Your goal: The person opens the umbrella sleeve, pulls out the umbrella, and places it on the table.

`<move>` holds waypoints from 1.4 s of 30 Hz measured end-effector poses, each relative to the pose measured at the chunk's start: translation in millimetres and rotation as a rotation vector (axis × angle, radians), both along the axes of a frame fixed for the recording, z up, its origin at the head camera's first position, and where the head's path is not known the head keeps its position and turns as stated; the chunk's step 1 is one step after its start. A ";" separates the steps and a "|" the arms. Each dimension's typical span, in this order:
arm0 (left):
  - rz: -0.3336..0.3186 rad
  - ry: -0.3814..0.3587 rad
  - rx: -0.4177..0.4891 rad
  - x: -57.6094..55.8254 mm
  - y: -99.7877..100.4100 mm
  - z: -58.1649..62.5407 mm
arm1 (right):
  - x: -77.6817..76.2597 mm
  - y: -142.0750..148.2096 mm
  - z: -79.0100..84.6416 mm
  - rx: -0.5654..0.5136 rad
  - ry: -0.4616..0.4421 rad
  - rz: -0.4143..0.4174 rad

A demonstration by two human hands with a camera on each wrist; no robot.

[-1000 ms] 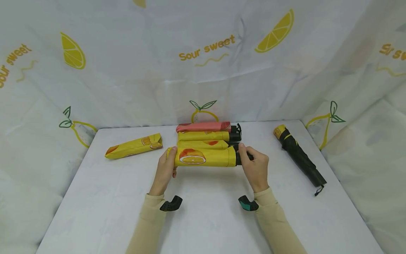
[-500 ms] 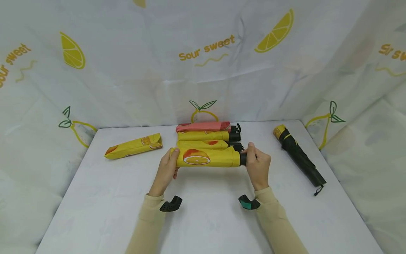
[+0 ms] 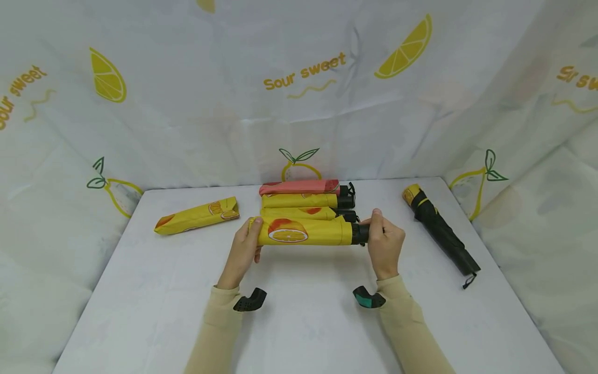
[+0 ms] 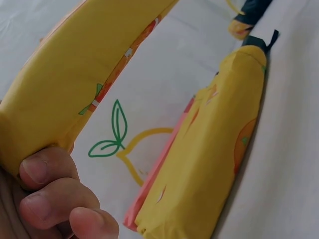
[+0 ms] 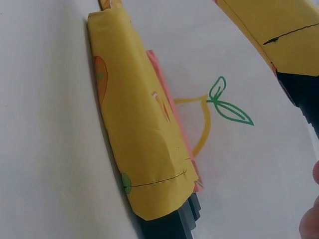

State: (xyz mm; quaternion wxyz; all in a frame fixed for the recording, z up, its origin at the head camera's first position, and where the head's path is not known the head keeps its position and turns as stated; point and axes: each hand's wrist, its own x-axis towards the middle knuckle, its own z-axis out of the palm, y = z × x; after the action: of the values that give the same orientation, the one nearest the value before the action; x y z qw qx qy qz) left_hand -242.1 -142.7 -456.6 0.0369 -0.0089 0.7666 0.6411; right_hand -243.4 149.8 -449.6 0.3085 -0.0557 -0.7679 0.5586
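Umbrella (image 3: 310, 232) above bench (image 3: 303, 327)

Fingers (image 4: 54, 198) of the left hand (image 3: 243, 246) grip its yellow cover (image 4: 82, 69), those of the right hand (image 3: 385, 246) its black handle (image 3: 358, 234). Likely light, slippery cloth over a stiff core; the handle seems the surest hold.
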 end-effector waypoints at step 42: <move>-0.012 -0.024 0.059 1.0 -1.6 1.0 | -4.4 12.9 -2.0 -0.120 0.042 -0.120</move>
State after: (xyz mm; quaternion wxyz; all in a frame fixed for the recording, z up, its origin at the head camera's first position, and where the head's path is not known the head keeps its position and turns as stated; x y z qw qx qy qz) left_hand -241.0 -144.3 -455.7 0.0503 -0.0110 0.7470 0.6629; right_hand -247.8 162.7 -451.6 0.3537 -0.1082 -0.7218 0.5850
